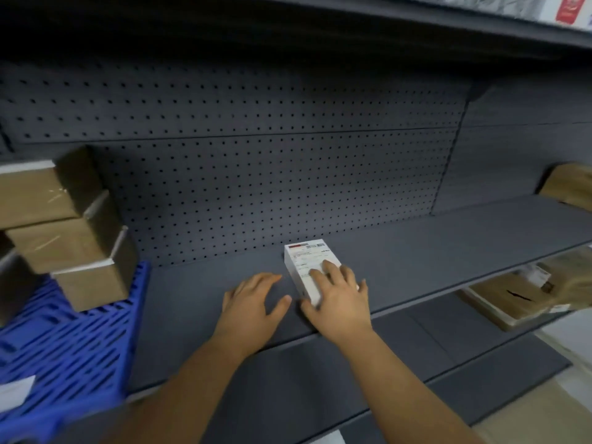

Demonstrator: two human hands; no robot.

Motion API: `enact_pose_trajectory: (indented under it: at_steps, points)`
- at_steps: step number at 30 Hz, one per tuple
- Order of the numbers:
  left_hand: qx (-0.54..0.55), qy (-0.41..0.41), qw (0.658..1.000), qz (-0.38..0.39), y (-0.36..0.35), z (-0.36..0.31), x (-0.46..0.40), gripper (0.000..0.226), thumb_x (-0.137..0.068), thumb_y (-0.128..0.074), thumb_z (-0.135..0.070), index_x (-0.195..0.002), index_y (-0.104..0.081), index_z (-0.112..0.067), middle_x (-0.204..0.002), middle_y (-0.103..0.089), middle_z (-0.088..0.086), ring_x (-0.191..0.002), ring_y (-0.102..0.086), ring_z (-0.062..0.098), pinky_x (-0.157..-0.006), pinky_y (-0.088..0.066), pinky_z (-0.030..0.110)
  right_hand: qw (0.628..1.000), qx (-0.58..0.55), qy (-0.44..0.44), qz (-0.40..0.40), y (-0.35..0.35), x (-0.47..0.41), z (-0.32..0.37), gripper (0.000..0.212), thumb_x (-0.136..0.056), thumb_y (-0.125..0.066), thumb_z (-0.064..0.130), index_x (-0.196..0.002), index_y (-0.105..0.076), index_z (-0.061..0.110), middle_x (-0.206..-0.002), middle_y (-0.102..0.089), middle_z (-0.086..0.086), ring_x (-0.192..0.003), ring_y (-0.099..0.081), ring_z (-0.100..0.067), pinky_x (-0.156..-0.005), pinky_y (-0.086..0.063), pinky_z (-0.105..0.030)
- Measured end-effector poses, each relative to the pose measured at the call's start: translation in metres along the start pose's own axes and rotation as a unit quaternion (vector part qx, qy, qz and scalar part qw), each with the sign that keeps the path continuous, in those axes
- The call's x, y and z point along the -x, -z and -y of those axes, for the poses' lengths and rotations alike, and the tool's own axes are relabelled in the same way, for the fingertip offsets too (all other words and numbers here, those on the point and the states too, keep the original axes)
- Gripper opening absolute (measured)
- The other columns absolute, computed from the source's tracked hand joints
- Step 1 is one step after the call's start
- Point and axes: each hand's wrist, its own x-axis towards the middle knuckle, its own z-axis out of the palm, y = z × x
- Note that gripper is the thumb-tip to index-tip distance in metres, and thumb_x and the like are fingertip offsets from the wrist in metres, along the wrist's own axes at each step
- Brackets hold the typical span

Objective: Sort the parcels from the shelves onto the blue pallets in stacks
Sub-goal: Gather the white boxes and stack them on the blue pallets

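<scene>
Both hands reach onto the dark shelf (416,251): right hand (336,293) clamps its grip over a small white labelled parcel (304,261); left hand (253,299) rests beside it, fingers apart.

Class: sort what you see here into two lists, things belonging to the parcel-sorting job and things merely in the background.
Job: white labelled parcel, right hand, left hand, blue pallet, stacked brown boxes.
Background: perforated back panel, grey shelf.
</scene>
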Motion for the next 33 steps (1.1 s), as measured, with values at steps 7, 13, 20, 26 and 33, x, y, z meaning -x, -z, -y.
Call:
enact_pose_trajectory:
  at_steps: [7, 13, 20, 26, 33]
  points:
    - [-0.018, 0.019, 1.000, -0.013, -0.012, -0.010, 0.014, 0.050, -0.091, -0.044, -0.056, -0.136, -0.042, -0.035, -0.144, -0.038, -0.016, -0.133, -0.029, 0.005, -0.111, -0.016, 0.033, 0.998, -0.046, 0.006, -0.046, -0.014, 0.000, -0.008, 0.064, -0.084, -0.053, 0.055, -0.141, -0.042, 0.028, -0.152, -0.033, 0.005, -0.139, -0.021, -0.028, -0.095, -0.037, -0.049]
    - [-0.018, 0.012, 1.000, -0.020, -0.006, -0.008, 0.022, 0.050, -0.091, -0.045, -0.056, -0.136, -0.042, -0.036, -0.143, -0.039, -0.018, -0.132, -0.029, 0.003, -0.106, -0.012, 0.027, 0.986, -0.089, 0.012, -0.142, -0.016, 0.008, -0.007, 0.056, -0.076, -0.054, 0.051, -0.121, -0.063, 0.020, -0.133, -0.056, 0.005, -0.128, -0.041, -0.030, -0.084, -0.044, -0.049]
    - [0.002, -0.030, 0.999, -0.030, 0.035, -0.004, 0.039, 0.051, -0.092, -0.044, -0.055, -0.138, -0.039, -0.036, -0.144, -0.036, -0.017, -0.133, -0.026, 0.002, -0.107, -0.011, 0.026, 0.979, -0.068, 0.002, -0.192, 0.014, 0.035, 0.027, 0.053, -0.077, -0.047, 0.051, -0.117, -0.065, 0.021, -0.127, -0.061, 0.010, -0.124, -0.047, -0.028, -0.082, -0.043, -0.044]
    - [-0.008, -0.090, 0.995, -0.039, 0.083, 0.028, 0.071, 0.052, -0.093, -0.043, -0.055, -0.141, -0.037, -0.036, -0.146, -0.035, -0.015, -0.135, -0.024, 0.004, -0.110, -0.010, 0.028, 0.977, -0.046, -0.018, -0.207, 0.032, 0.078, 0.084, 0.053, -0.077, -0.049, 0.052, -0.117, -0.064, 0.021, -0.127, -0.061, 0.010, -0.123, -0.048, -0.028, -0.083, -0.047, -0.047]
    - [0.015, -0.118, 0.993, -0.016, 0.130, 0.087, 0.122, 0.053, -0.092, -0.040, -0.059, -0.140, -0.038, -0.037, -0.146, -0.035, -0.014, -0.135, -0.025, 0.007, -0.112, -0.015, 0.036, 0.969, -0.020, -0.038, -0.244, 0.028, 0.135, 0.169, 0.046, -0.079, -0.055, 0.050, -0.115, -0.064, 0.023, -0.125, -0.061, 0.010, -0.121, -0.048, -0.025, -0.078, -0.048, -0.044]
